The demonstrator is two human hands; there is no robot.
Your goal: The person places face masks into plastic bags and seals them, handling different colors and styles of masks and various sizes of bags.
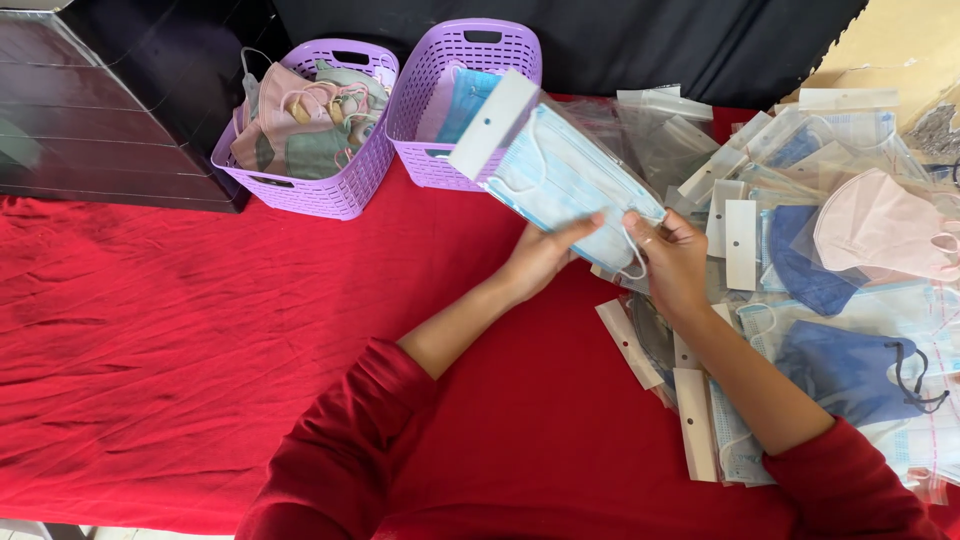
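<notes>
left hand (540, 255): raised, thumb and fingers pinched | right hand (668, 255): raised close beside it, fingers seemingly curled, grip partly hidden | both forearms bare, red sleeves pushed up, converging

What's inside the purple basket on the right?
The right purple basket shows light blue face masks standing inside. Its wall and the held packaged mask cover whatever lies lower.

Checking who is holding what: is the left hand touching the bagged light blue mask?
Touching. The head view shows the left hand with its thumb laid on the lower edge of the bagged light blue mask; the right hand pinches the same edge.
</notes>
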